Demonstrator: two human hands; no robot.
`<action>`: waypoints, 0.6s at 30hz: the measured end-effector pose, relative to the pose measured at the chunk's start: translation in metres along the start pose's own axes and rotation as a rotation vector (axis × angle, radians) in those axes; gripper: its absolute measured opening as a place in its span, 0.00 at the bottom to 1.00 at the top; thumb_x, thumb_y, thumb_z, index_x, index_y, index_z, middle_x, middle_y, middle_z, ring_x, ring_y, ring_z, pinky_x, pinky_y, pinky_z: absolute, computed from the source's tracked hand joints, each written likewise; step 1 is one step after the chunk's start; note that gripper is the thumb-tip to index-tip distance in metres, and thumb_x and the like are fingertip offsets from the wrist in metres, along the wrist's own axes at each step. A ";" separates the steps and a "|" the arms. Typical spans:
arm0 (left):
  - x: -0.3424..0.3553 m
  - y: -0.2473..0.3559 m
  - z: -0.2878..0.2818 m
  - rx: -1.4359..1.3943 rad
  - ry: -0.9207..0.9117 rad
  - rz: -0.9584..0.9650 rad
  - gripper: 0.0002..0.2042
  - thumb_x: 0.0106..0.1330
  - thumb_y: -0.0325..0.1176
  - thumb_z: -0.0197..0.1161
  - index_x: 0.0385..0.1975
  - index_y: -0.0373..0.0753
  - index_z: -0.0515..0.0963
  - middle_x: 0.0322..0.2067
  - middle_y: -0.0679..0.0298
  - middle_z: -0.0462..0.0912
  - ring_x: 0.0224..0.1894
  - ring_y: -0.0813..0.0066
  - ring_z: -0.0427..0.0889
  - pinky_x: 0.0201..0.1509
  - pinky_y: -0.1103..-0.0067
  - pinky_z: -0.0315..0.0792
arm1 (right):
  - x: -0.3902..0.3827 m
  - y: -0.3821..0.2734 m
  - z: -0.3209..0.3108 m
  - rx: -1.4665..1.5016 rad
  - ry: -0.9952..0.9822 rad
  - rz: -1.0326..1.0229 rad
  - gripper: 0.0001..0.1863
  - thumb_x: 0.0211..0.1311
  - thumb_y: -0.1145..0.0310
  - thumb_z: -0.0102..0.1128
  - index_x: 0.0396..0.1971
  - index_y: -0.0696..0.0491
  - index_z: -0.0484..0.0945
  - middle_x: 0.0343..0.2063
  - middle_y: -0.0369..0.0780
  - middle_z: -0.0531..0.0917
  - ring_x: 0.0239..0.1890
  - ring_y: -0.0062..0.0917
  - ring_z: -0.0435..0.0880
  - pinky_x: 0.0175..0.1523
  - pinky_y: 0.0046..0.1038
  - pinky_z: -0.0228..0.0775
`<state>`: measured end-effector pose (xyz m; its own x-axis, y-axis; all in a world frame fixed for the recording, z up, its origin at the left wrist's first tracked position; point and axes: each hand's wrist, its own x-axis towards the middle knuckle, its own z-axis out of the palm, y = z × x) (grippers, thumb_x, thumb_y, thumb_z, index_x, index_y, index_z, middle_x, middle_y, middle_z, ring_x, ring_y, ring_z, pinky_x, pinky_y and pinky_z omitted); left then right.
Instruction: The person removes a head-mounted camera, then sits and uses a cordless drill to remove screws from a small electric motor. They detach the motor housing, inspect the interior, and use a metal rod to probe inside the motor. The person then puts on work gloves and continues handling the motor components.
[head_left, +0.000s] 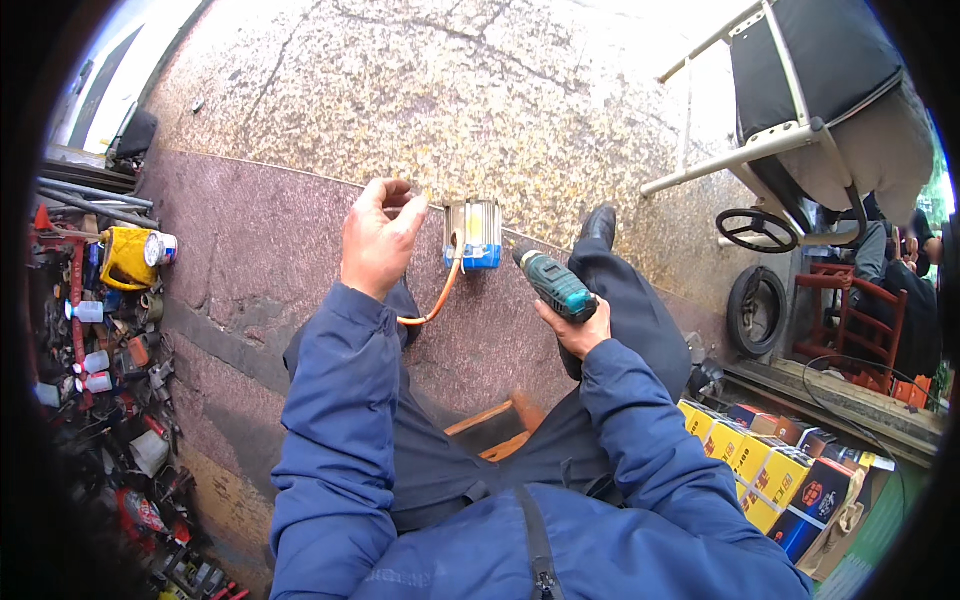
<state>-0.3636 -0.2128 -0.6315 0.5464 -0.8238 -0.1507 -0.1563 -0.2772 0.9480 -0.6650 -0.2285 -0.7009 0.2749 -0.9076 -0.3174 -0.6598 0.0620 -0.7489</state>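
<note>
A finned silver metal box (482, 222) with a blue end sits on the ground in front of me, an orange cable (440, 300) running from it toward my left leg. Just left of the box is my left hand (378, 238), its thumb and fingers bent together in a pinch near the box's upper corner. Whatever lies between those fingertips is too small to make out. My right hand (588, 330) grips a teal and black cordless drill (556, 284) by its handle. The drill's front end points up and left toward the box, apart from it.
Tools and parts lie heaped at the left with a yellow container (128, 258). At the right are a wheeled metal-frame chair (780, 150), a tire (757, 310), yellow cartons (745, 462) and a red wooden chair (850, 320) near another person. A wooden stool (490, 425) shows between my legs.
</note>
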 end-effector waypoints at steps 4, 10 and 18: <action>0.005 0.004 0.009 -0.056 -0.033 0.010 0.17 0.58 0.34 0.64 0.43 0.29 0.74 0.36 0.57 0.80 0.37 0.74 0.79 0.41 0.79 0.74 | 0.019 0.009 0.016 0.085 -0.021 0.099 0.20 0.45 0.58 0.72 0.34 0.57 0.83 0.30 0.43 0.86 0.32 0.27 0.85 0.41 0.28 0.75; 0.005 0.000 0.007 -0.034 -0.048 -0.027 0.17 0.58 0.34 0.63 0.42 0.29 0.74 0.36 0.56 0.81 0.38 0.72 0.80 0.42 0.78 0.74 | 0.031 0.006 0.029 0.040 -0.084 0.197 0.20 0.45 0.58 0.71 0.37 0.55 0.83 0.32 0.43 0.85 0.35 0.28 0.85 0.44 0.29 0.74; 0.003 -0.002 0.005 -0.020 -0.062 -0.024 0.17 0.58 0.34 0.63 0.43 0.28 0.74 0.36 0.56 0.81 0.38 0.72 0.79 0.42 0.78 0.74 | 0.038 0.009 0.036 0.040 -0.087 0.241 0.18 0.47 0.62 0.71 0.37 0.56 0.82 0.31 0.39 0.85 0.33 0.19 0.83 0.42 0.26 0.74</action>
<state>-0.3658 -0.2176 -0.6350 0.4980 -0.8462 -0.1896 -0.1271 -0.2875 0.9493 -0.6349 -0.2469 -0.7405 0.1734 -0.8258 -0.5367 -0.6860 0.2897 -0.6674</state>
